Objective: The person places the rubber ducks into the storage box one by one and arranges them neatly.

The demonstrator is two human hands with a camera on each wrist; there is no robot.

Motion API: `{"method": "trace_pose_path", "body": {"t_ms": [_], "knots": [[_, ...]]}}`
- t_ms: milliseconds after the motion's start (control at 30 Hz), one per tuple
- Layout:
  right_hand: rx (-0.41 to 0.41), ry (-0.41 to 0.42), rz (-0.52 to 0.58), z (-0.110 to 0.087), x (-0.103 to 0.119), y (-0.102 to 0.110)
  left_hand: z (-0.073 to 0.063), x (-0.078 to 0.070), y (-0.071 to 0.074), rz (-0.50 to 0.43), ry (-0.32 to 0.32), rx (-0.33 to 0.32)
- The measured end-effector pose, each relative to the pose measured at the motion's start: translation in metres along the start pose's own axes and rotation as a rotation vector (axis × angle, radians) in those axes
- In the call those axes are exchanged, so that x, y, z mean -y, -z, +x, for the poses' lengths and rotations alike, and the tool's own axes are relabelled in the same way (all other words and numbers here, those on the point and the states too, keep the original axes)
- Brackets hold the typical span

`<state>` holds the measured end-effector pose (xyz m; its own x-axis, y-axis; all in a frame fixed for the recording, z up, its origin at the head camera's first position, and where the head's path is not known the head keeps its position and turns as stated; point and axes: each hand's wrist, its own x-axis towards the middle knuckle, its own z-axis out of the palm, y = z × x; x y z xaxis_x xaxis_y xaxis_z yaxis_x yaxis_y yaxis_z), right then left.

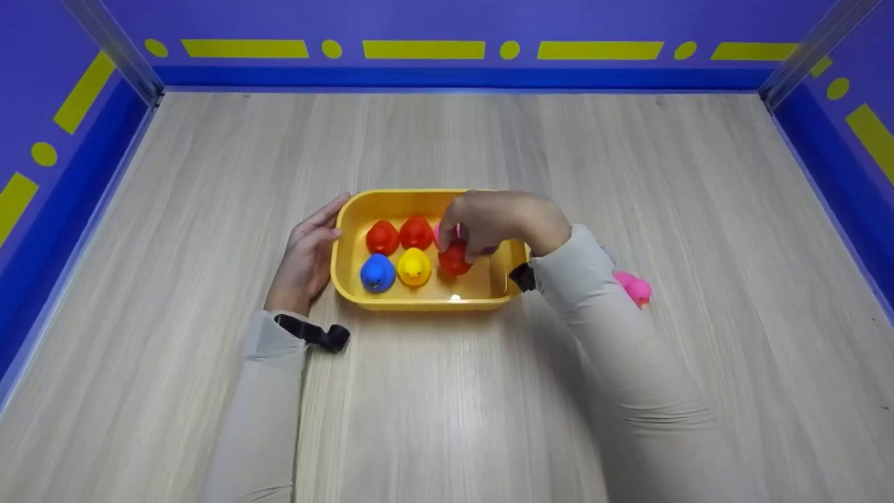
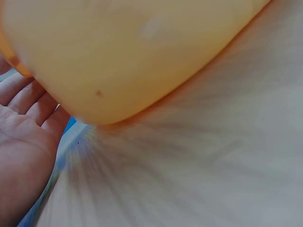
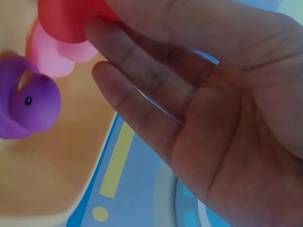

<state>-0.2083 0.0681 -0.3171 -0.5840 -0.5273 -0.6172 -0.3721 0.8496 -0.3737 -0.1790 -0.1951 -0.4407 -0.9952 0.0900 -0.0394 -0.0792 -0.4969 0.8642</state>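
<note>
A yellow tray [image 1: 419,302] sits in the middle of the wooden table. Inside it stand two red ducks [image 1: 382,237], a blue duck [image 1: 377,273] and a yellow duck [image 1: 414,267]. My right hand [image 1: 466,244] reaches over the tray and pinches a third red duck [image 1: 454,260] with its fingertips. The right wrist view shows that red duck [image 3: 66,19] at my fingertips, with a pink duck [image 3: 52,54] and a purple duck [image 3: 28,101] behind it in the tray. My left hand [image 1: 307,255] lies flat on the table, its straight fingers against the tray's left wall [image 2: 132,47].
Another pink duck [image 1: 634,286] lies on the table to the right of the tray, partly hidden by my right sleeve. Blue walls with yellow marks enclose the table on three sides.
</note>
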Motion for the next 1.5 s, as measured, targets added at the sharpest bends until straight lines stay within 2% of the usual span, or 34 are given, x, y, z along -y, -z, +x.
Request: {"method": "trace_pose_path", "body": {"t_ms": [467, 700, 1500], "knots": [[0.026, -0.036, -0.017, 0.009, 0.008, -0.002, -0.001, -0.001, 0.0, -0.006, 0.002, 0.001], [0.022, -0.03, -0.023, 0.013, 0.008, -0.005, -0.001, -0.002, 0.001, 0.0, 0.02, 0.025], [0.034, -0.051, -0.015, 0.014, 0.011, -0.006, -0.001, -0.001, 0.0, 0.0, 0.001, 0.003]]}}
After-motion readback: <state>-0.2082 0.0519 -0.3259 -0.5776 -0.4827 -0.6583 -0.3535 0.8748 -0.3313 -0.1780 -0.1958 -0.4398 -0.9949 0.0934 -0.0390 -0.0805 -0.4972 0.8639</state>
